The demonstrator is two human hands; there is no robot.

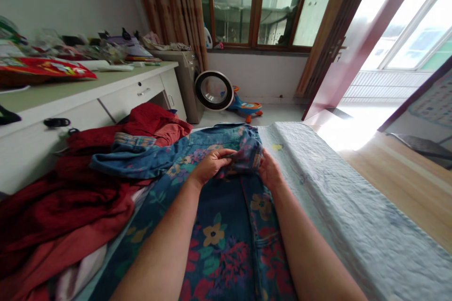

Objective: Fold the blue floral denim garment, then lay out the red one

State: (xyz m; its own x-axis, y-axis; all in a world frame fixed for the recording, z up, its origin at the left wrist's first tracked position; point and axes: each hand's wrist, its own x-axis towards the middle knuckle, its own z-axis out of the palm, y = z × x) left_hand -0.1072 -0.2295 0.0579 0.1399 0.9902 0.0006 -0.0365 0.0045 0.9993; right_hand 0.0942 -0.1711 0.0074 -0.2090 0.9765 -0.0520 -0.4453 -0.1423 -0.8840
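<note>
A blue floral denim garment lies spread out in front of me, with yellow, red and purple flowers on it. One sleeve stretches to the left and shows a plaid turned-back cuff. Between my hands, a bunched piece of the same garment is lifted a little off the rest. My left hand pinches its left side with thumb and fingers. On the other side, my right hand grips its edge, the fingertips partly hidden behind the cloth.
Dark red cloth is heaped at the left. A pale quilted cover runs along the right. Beyond are a cluttered white cabinet, a washing machine with its round door open, and a blue ride-on toy.
</note>
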